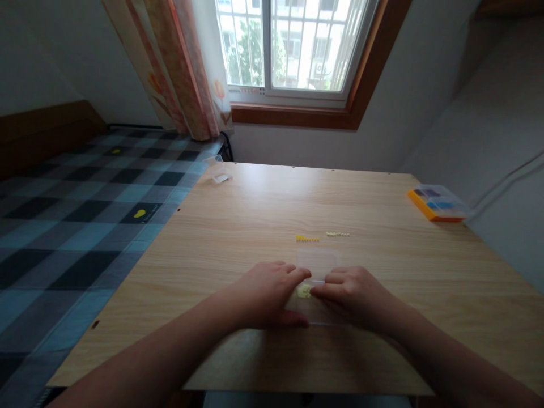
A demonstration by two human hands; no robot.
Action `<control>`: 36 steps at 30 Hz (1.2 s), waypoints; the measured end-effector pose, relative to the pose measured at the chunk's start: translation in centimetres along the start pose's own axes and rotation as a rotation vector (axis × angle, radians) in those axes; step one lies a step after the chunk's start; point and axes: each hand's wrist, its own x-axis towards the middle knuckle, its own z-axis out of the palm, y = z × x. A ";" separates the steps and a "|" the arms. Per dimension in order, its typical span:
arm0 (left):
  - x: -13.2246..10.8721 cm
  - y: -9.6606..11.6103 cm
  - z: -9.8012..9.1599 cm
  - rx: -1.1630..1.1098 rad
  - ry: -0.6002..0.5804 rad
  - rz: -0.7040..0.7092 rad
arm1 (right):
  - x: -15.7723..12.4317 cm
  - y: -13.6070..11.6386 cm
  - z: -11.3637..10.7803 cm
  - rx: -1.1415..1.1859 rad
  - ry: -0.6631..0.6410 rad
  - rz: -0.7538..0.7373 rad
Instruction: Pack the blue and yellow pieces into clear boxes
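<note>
My left hand [276, 292] grips the left side of a clear plastic box [325, 313], fingers at its hinge side and thumb along the near edge. The box lies opened flat on the table, its clear lid [318, 258] tipped away from me. Small pale yellow pieces [304, 290] lie in the box's left part. Over the box's right side, my right hand [355, 294] is closed, its fingertips at those pieces; whether it pinches one is too small to tell. Just beyond the lid are a row of small yellow pieces [307, 239] and a row of cream pieces [338, 234].
On the wooden table [238, 226], another clear plastic box [218, 170] stands at the far left corner. An orange case with a clear lid [437, 203] sits near the right edge. A bed with a checked cover [85, 198] adjoins the left side; a window [297, 51] is beyond.
</note>
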 end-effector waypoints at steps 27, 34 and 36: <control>-0.6 0.4 -0.3 0.189 0.006 0.172 | 0.2 0.1 0.5 -0.059 -0.011 0.040; -0.5 1.1 -0.3 0.200 -0.029 0.138 | 0.5 0.0 0.2 -0.087 -0.027 0.055; -0.5 1.2 -0.5 0.189 -0.040 0.135 | 0.5 0.0 0.2 -0.087 -0.020 0.054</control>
